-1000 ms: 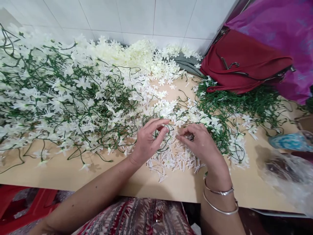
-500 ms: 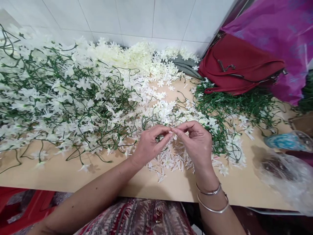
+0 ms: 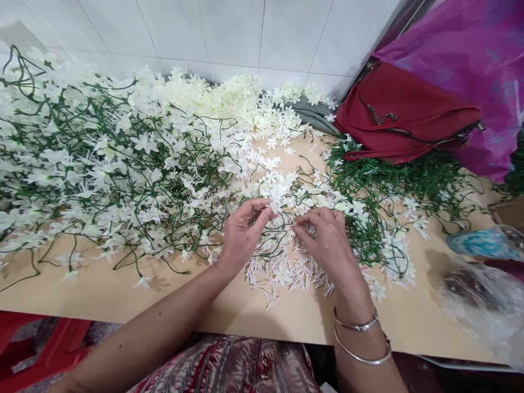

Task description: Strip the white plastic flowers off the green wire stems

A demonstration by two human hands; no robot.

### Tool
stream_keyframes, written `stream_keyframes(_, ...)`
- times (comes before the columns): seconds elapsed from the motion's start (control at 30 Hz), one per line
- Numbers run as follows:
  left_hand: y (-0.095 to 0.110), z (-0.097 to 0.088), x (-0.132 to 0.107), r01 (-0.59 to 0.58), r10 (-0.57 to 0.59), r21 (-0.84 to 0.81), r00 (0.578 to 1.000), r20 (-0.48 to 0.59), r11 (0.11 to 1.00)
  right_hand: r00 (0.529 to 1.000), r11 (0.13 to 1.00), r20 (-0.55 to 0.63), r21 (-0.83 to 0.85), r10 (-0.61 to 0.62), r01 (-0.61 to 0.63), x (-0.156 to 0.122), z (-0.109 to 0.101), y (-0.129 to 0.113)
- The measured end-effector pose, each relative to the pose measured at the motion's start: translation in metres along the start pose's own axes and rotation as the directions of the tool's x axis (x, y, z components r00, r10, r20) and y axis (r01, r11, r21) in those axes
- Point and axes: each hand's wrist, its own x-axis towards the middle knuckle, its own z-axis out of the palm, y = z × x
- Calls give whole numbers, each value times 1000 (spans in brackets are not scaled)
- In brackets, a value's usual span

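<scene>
My left hand [image 3: 245, 232] is closed in a pinch, thumb against forefinger, on a white artificial flower [image 3: 278, 204]. To its right, my right hand [image 3: 325, 237] is also closed, with thumb and fingertips together at a thin piece, perhaps a stem, too fine to make out. Both hands hover over loose white flowers and green stems. Just below them on the table lies a heap of short white sticks [image 3: 295, 273], like flower stamens. On the left spreads a big pile of white flowers on green stems [image 3: 123, 158].
Pale yellow-white blossoms [image 3: 229, 95] are heaped by the tiled wall [image 3: 233, 33]. A red bag [image 3: 413, 109] rests on green stems [image 3: 393, 180], beside purple plastic [image 3: 462, 43]. A blue-white item [image 3: 483, 243] and a clear plastic bag [image 3: 487, 305] lie on the table's right side [image 3: 413, 316].
My hands, fingertips together before, have moved apart. The left has shifted slightly left and now shows the white flower; the right has turned palm-down and dropped a little.
</scene>
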Motion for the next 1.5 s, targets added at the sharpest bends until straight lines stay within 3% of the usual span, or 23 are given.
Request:
stream_keyframes(0.13,2,1,1,7,-7,-8,1000,-3,1000,1000,999,16,35,-10,10,1,-2,-2)
stream_keyframes(0.33,6,3,1,1,-1,-105,1000,7,994,961,972,-226,207,162,-115,3,-8,-13)
stream_keyframes(0.5,8,5,1,28,-28,-148,1000,-1,989,916,861,-254,483,310,-157,1,-5,-21)
stream_keyframes(0.7,8,3,1,30,-31,-58,999,-10,998,886,814,-277,556,372,-168,2,-4,-15)
stream_keyframes(0.8,7,2,1,29,-29,-16,999,-17,999,896,782,-285,615,342,-103,4,-4,-16)
stream_keyframes(1.0,5,3,2,26,-26,-75,1000,-2,997,955,828,-212,558,206,-54,2,-5,-32)
stream_keyframes(1.13,4,2,2,37,-36,-75,999,16,996,963,691,-99,715,251,-107,0,0,-41)
stream_keyframes(1.23,6,3,1,59,-58,-74,998,21,995,959,618,-110,782,262,-79,1,3,-46)
stream_keyframes(1.4,14,5,-1,98,-93,-87,994,60,991,936,771,-281,636,211,17,3,5,-54)
stream_keyframes(1.5,14,6,-2,138,-129,-109,988,89,984,928,832,-316,554,195,14,2,6,-55)
